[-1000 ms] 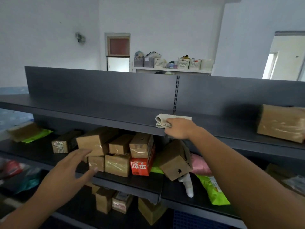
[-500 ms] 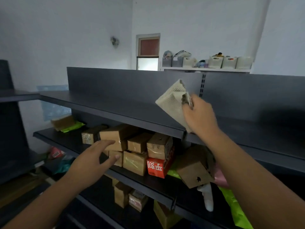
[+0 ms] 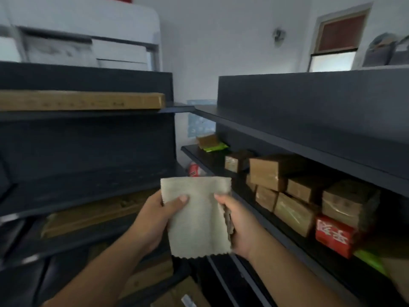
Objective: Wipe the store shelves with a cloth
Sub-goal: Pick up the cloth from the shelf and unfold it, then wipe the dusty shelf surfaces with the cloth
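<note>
A beige cloth [image 3: 197,220] hangs flat in front of me, held by both hands in the air between two dark shelf units. My left hand [image 3: 155,220] grips its left edge with the thumb on the front. My right hand [image 3: 239,227] pinches its right edge, where the fabric is bunched. The right shelf unit's bare top shelf [image 3: 309,138] runs away to the right. The left shelf unit [image 3: 84,191] faces me with a dark middle shelf.
Cardboard boxes [image 3: 294,196] and a red carton [image 3: 332,235] crowd the right unit's middle shelf. A long flat box [image 3: 81,100] lies on the left unit's top shelf, another [image 3: 93,216] lower down. More boxes sit near the floor.
The view has swung left toward the corner between the two units. My right hand lifted the cloth off the top shelf and brought it down; my left hand has taken hold of its other edge.
</note>
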`<control>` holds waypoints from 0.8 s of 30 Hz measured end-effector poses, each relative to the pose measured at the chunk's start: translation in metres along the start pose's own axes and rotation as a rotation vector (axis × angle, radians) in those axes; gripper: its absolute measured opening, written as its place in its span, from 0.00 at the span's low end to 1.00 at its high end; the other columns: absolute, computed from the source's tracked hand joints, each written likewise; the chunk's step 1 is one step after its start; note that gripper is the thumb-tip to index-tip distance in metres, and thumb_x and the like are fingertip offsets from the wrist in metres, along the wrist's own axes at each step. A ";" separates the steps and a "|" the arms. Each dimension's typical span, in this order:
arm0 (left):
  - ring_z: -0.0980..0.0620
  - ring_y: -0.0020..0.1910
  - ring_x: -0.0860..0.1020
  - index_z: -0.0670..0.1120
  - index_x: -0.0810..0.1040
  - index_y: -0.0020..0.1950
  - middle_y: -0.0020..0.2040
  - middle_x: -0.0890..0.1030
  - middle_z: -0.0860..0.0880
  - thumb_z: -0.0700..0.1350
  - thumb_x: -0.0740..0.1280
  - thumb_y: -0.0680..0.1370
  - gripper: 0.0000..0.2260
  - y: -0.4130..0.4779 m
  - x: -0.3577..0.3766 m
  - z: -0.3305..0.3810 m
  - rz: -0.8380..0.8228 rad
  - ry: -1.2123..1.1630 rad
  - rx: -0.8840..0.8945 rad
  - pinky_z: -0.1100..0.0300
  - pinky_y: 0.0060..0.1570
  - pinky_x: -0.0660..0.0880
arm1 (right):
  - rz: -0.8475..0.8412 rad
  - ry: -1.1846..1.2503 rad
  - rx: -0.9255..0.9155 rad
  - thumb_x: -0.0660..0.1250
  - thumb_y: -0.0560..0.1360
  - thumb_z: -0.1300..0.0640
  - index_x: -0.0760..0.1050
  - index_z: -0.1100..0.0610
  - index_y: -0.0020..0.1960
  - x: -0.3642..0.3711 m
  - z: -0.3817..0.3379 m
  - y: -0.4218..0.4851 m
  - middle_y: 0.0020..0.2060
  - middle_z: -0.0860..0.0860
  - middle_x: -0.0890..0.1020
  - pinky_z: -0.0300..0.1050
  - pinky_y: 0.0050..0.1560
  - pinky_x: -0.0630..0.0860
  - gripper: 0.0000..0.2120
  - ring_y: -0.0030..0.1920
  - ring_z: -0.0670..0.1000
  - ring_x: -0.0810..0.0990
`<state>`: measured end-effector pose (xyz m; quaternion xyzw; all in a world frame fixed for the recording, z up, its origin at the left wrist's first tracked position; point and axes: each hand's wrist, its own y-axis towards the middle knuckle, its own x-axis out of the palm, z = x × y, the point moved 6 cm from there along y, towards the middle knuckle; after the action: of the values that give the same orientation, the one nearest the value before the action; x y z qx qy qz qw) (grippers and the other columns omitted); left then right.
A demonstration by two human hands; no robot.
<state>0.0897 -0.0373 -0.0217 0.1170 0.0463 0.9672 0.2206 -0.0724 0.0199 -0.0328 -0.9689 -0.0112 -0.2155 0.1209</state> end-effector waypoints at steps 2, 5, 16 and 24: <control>0.43 0.53 0.82 0.50 0.82 0.56 0.54 0.84 0.44 0.44 0.72 0.75 0.10 -0.011 -0.040 -0.011 0.100 0.105 -0.014 0.51 0.46 0.81 | -0.052 -0.033 0.068 0.75 0.67 0.49 0.81 0.54 0.58 0.024 0.032 0.022 0.54 0.59 0.84 0.55 0.49 0.81 0.21 0.53 0.59 0.84; 0.47 0.50 0.83 0.54 0.82 0.53 0.52 0.85 0.49 0.46 0.72 0.74 0.09 -0.025 -0.098 -0.017 0.210 0.250 -0.039 0.51 0.46 0.80 | -0.104 -0.107 0.165 0.78 0.64 0.54 0.83 0.56 0.54 0.063 0.073 0.058 0.52 0.60 0.85 0.55 0.47 0.81 0.19 0.52 0.60 0.84; 0.53 0.50 0.83 0.60 0.81 0.54 0.53 0.85 0.55 0.50 0.73 0.73 0.10 -0.023 -0.308 -0.015 0.280 0.367 -0.091 0.53 0.46 0.81 | -0.119 -0.167 0.274 0.73 0.69 0.49 0.84 0.56 0.52 0.190 0.135 0.186 0.53 0.59 0.85 0.53 0.49 0.80 0.15 0.53 0.59 0.84; 0.65 0.49 0.79 0.67 0.75 0.52 0.51 0.81 0.66 0.53 0.74 0.72 0.14 0.013 -0.446 -0.010 0.347 0.680 -0.036 0.57 0.50 0.76 | 0.119 -0.049 0.044 0.67 0.76 0.50 0.79 0.55 0.59 0.214 0.113 0.286 0.52 0.56 0.85 0.55 0.50 0.79 0.14 0.52 0.59 0.84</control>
<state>0.4722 -0.2443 -0.1215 -0.2082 0.0790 0.9745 0.0274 0.1896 -0.2370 -0.1075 -0.9700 0.0387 -0.1836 0.1544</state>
